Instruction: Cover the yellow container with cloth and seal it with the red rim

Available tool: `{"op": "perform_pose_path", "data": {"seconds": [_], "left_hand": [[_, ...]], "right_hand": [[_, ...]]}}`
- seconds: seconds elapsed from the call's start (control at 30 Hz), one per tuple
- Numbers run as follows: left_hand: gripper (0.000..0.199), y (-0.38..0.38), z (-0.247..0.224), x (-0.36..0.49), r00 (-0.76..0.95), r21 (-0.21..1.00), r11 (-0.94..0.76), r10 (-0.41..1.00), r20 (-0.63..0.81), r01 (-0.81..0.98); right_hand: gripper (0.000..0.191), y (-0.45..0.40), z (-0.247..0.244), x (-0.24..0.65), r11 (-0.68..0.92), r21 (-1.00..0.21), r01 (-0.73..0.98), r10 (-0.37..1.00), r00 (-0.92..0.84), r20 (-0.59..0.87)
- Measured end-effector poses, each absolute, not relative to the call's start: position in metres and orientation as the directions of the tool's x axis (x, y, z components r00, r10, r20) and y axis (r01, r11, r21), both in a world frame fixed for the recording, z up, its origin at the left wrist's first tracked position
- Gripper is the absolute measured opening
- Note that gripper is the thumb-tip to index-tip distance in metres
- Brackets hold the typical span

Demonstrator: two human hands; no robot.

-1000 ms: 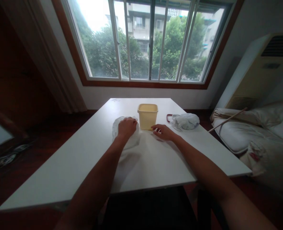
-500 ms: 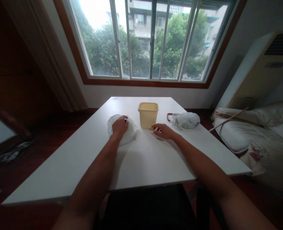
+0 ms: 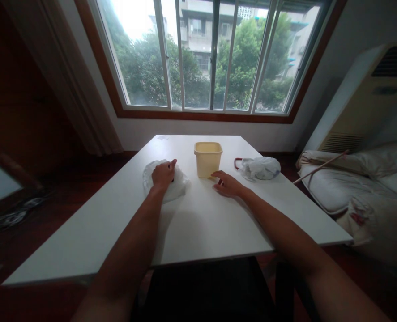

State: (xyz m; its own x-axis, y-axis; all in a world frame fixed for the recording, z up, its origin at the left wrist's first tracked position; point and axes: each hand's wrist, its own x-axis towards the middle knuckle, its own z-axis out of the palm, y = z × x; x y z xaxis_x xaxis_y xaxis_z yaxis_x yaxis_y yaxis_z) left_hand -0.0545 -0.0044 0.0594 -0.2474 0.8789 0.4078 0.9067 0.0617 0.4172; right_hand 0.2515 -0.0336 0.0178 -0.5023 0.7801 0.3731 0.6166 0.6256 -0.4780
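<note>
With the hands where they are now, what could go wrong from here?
The tub might shift if the right hand, at or very near its lower edge, bumps it. The loose plastic bag under the left hand might snag on the fingers or slide.

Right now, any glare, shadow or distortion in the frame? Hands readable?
Head view, light: window backlights the room, sky burnt out; soft shadows fall nearward on the table.
Head view, geometry: wide-angle stretch pulls the table's near corners.
Head view, sharpness: left hand and right hand readable; floor cables dim and soft.
</note>
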Motion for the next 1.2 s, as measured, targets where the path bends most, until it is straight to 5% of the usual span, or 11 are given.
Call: {"op": "perform_pose_path", "data": {"seconds": [0.27,0.4,0.67,0.77,0.9,1.2], "left_hand": [[0.024,-0.006,0.062,-0.059,-0.245,0.497,0.003,0.873,0.422,0.868],[0.025,-0.016,0.076,-0.052,-0.256,0.493,-0.094,0.761,0.595,0.865],[0.019,-0.045,0.075,0.020,0.141,0.452,-0.575,0.710,0.690,0.682],[0.016,-0.053,0.062,0.043,0.217,0.493,-0.665,0.693,0.687,0.562],[0.016,-0.055,0.052,0.051,0.233,0.525,-0.678,0.700,0.675,0.515],[0.019,-0.043,0.046,0.037,0.281,0.472,-0.619,0.746,0.604,0.628]], "right_hand": [[0.045,-0.035,0.020,0.255,0.596,-0.499,0.629,0.803,-0.482,0.351],[0.043,-0.035,0.021,0.254,0.600,-0.489,0.633,0.800,-0.479,0.361],[0.051,-0.046,0.037,0.245,0.715,-0.445,0.539,0.697,-0.490,0.524],[0.037,-0.050,0.044,0.242,0.716,-0.425,0.554,0.692,-0.481,0.539],[0.017,-0.050,0.046,0.244,0.710,-0.400,0.579,0.696,-0.490,0.525],[0.020,-0.049,0.050,0.250,0.648,-0.433,0.626,0.743,-0.395,0.540]]}}
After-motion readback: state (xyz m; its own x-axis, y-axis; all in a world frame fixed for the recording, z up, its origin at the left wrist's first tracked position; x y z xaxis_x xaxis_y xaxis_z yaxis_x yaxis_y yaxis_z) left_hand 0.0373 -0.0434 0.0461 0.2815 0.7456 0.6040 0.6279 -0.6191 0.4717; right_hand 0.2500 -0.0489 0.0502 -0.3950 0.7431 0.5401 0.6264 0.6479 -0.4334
